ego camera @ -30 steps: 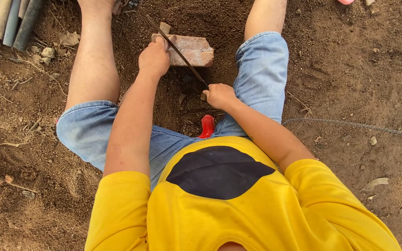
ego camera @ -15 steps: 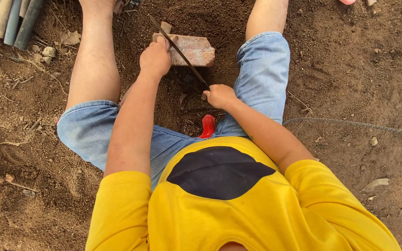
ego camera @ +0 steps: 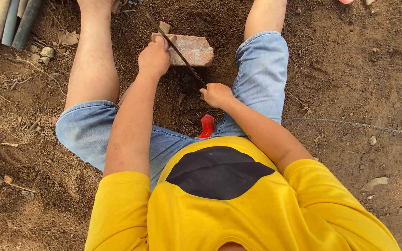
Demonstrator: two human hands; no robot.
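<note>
**Brick held for a thin rod drawn across it**

Brick [ego camera: 189, 49] lies on bare soil between the legs, pinned by the left hand [ego camera: 153, 58]. A dark thin rod [ego camera: 175, 49] is gripped at its near end by the right hand [ego camera: 216, 94], fingers closed, and slanted across the brick; a steady stroke seems called for.

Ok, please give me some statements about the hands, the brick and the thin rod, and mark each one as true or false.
1. The right hand grips the near end of the thin dark rod. True.
2. The rod lies flat on the soil beside the brick. False: it slants across the brick's top.
3. The left hand rests at the brick's left end. True.
4. The red object sits on top of the brick. False: it lies between the thighs, near the shorts.
5. Pipes lie at the upper left. True.
</note>
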